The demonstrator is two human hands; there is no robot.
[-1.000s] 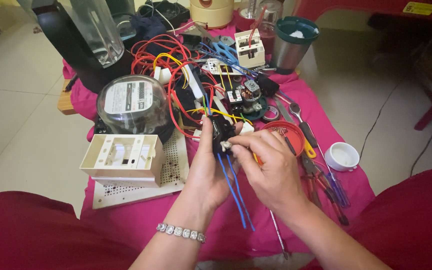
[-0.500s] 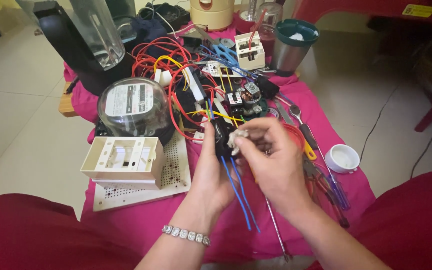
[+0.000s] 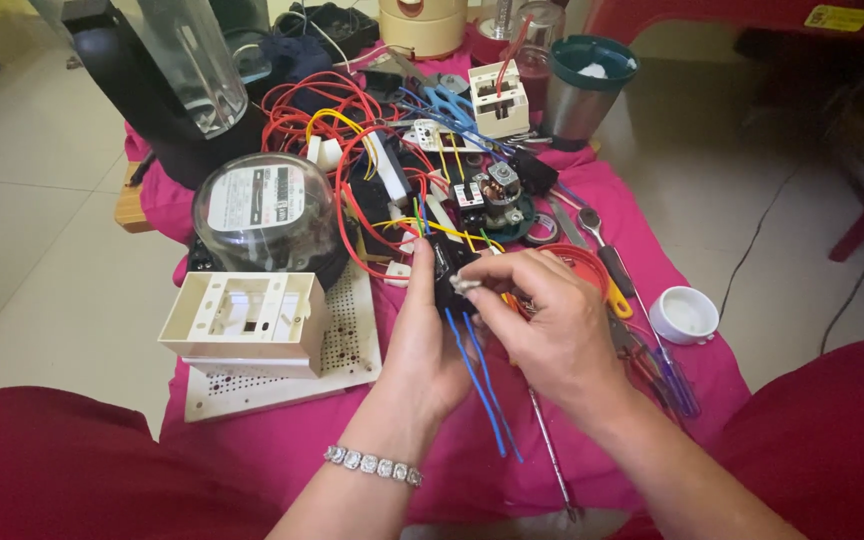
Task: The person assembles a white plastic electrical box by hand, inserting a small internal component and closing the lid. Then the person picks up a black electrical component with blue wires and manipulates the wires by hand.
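My left hand [image 3: 425, 340] grips a small black electrical part [image 3: 449, 272] from the left side, thumb up along it. Two blue wires [image 3: 479, 385] hang down from the part over the pink cloth. My right hand [image 3: 549, 325] comes in from the right and pinches a small pale piece [image 3: 464, 286] at the front of the black part with thumb and forefinger. Yellow and green wires run out of the top of the part.
On the pink cloth [image 3: 302, 440] lie a cream switch box [image 3: 242, 315] on a perforated board, a glass-domed meter [image 3: 264, 205], a tangle of red wires [image 3: 312, 115], a small motor [image 3: 497, 190], screwdrivers [image 3: 642, 330], a white cap [image 3: 685, 313] and a teal-lidded cup [image 3: 584, 85].
Both hands have stayed on the black part. My right fingers have shifted slightly at its front face, and the blue wires hang a little differently.
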